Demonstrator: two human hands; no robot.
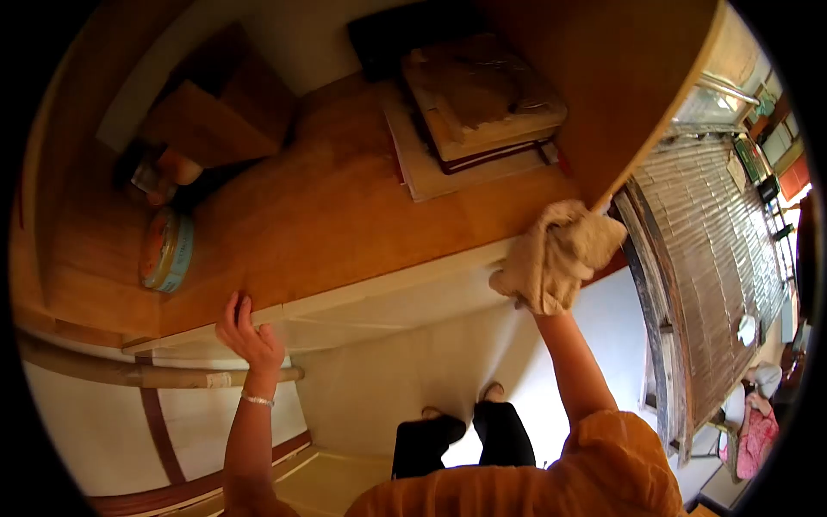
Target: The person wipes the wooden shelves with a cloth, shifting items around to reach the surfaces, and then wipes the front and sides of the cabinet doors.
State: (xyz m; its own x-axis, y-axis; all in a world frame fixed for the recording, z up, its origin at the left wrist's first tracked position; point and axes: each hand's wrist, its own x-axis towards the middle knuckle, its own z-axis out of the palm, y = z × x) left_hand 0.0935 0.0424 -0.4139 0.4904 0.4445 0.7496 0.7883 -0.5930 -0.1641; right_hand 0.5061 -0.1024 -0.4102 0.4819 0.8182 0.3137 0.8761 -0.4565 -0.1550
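Note:
A crumpled beige cloth [560, 254] is in my right hand [523, 303], pressed against the front edge of the wooden shelf [319, 207] near its right side panel. The cloth covers most of that hand. My left hand [251, 336] rests at the shelf's front edge toward the left, fingers stretched out and apart, holding nothing. Just beyond it on the shelf stands a round tin with a pale blue side [177, 254].
A cardboard box [220, 121] and small jars [155, 177] sit at the shelf's back left. Stacked books or folders [482, 112] lie at the back right. A long cardboard tube [181, 377] runs below left. A slatted bamboo-like surface [706, 250] stands at the right.

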